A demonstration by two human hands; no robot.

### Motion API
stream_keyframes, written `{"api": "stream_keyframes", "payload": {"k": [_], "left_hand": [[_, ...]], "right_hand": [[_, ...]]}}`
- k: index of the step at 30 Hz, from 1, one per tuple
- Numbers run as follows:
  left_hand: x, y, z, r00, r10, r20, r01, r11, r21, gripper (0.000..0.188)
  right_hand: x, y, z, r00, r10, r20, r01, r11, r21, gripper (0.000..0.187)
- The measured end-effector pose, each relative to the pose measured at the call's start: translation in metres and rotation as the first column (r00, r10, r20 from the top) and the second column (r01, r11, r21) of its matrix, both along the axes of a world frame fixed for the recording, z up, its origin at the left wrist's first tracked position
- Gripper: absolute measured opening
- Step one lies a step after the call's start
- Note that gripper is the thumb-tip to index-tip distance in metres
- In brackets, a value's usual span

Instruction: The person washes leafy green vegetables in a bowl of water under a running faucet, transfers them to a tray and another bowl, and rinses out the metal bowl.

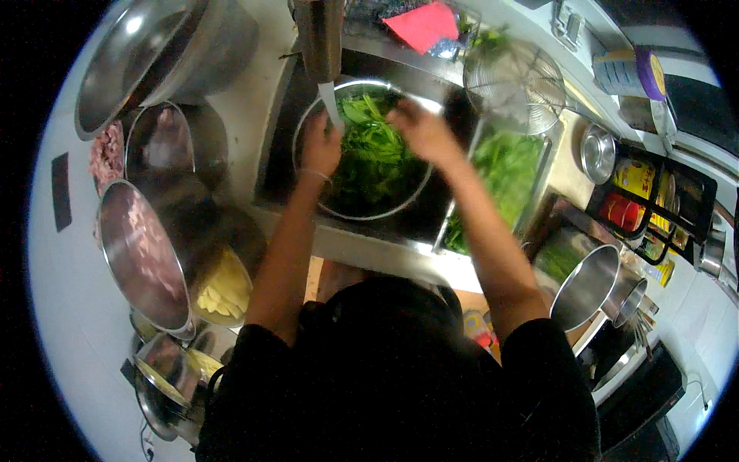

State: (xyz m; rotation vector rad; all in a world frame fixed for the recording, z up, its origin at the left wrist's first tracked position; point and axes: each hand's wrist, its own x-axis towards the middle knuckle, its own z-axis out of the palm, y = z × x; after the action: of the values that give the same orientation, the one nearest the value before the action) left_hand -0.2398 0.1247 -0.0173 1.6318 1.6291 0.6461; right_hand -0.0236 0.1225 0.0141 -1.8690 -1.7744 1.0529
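A round metal basin (375,215) stands in the dark sink, holding leafy greens (371,142) in water. Above its far left side hangs a faucet (319,38), from which a pale stream of water (330,104) seems to run. My left hand (319,146) is at the basin's left side, close beside the stream, its fingers blurred. Over the far right rim reaches my right hand (419,129), its fingertips at the edge of the greens. Motion smears those fingers too, so whether either hand grips any leaves cannot be made out.
Right of the sink, a rectangular tray (545,181) holds more greens under a wire strainer (514,85). Left stand pots, a metal bowl of raw meat (142,246) and cut yellow pieces (225,285). A red cloth (423,27) lies behind. Further right are an empty-looking pot (589,289) and a black rack (697,204).
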Motion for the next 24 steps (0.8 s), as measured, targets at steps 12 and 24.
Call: {"api": "stream_keyframes", "payload": {"k": [12, 24], "left_hand": [[0.005, 0.041, -0.057, 0.927, 0.159, 0.34, -0.03, 0.934, -0.355, 0.074], [-0.008, 0.011, 0.096, 0.945, -0.04, 0.325, 0.129, 0.957, -0.26, 0.035]], "right_hand": [[-0.063, 0.001, -0.074, 0.704, -0.326, -0.632, 0.178, 0.941, -0.287, 0.053], [-0.032, -0.037, 0.061, 0.89, 0.107, -0.443, 0.025, 0.959, 0.282, 0.066]]}}
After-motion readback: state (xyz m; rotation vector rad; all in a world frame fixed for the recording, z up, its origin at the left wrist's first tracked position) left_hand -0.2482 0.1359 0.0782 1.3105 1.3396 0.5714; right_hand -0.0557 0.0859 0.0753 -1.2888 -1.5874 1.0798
